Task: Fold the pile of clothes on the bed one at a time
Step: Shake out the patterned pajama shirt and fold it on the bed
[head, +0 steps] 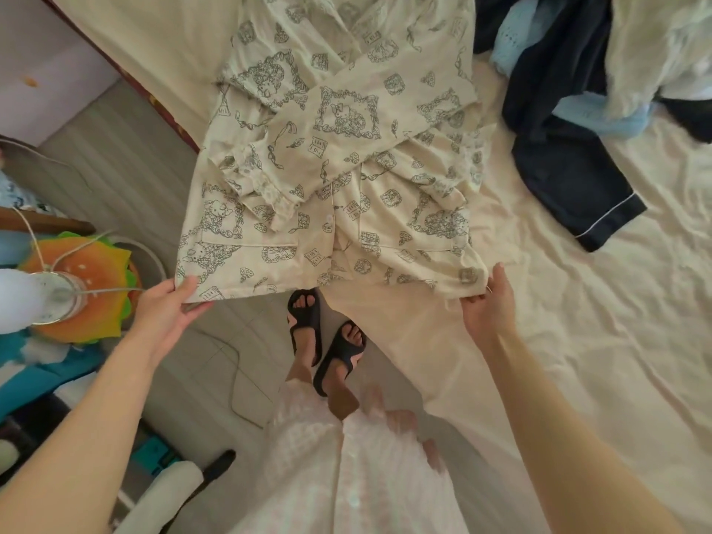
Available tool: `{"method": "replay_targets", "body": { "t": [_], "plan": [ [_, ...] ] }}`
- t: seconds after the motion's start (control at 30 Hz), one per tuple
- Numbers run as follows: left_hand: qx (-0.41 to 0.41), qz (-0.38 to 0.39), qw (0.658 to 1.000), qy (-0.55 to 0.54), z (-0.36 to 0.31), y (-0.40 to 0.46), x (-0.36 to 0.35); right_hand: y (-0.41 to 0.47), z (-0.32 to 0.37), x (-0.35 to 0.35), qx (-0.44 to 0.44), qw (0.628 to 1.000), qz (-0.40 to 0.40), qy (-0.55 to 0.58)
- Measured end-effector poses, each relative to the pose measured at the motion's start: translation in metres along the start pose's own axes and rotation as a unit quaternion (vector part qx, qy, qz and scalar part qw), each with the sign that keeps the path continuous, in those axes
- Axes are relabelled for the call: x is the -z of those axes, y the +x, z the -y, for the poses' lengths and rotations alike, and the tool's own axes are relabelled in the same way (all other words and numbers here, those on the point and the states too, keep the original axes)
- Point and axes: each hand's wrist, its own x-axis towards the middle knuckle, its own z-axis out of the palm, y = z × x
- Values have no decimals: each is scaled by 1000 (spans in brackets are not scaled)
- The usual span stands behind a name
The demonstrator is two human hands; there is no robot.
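Pinching the hem corners of the printed shirt [331, 167], which lies on the bed [578, 341] with sleeves already crossed, left hand [169, 310] and right hand [489, 302] seem mid-fold, while the pile [578, 90] waits unfolded.

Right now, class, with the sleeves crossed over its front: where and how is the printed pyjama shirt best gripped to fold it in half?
Probably by the two bottom hem corners, from the near edge, thumbs on top. The printed pyjama shirt lies flat, hem toward the person, and the left hand and right hand already pinch those corners, ready to lift the hem up to the collar.
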Motion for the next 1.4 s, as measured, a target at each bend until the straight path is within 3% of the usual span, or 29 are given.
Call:
{"method": "replay_targets", "body": {
  "t": [0.27,0.5,0.67,0.9,0.97,1.13,1.27,1.4],
  "plan": [
    [7,-25,998,-61,-7,-2,5,-4,4,24,-19,994,-110,-11],
    [-11,-31,997,-69,-12,-17,8,-8,1,27,-84,978,-98,-164],
    [-22,-72,996,-50,-16,-11,8,-3,13,37,-70,986,-130,-76],
    [9,-46,998,-45,6,-17,0,-10,-19,34,-54,975,-169,-137],
    [14,-40,998,-49,12,-20,-8,-19,-43,27,-84,975,-152,-137],
    [27,-51,997,-60,15,-14,-15,-44,-111,-17,-158,960,-24,-231],
    [13,-50,997,-55,14,-5,-7,-36,-143,-61,-107,950,28,-293],
    [10,-40,998,-51,18,5,1,-20,-169,-89,15,896,77,-437]
  ]
}}
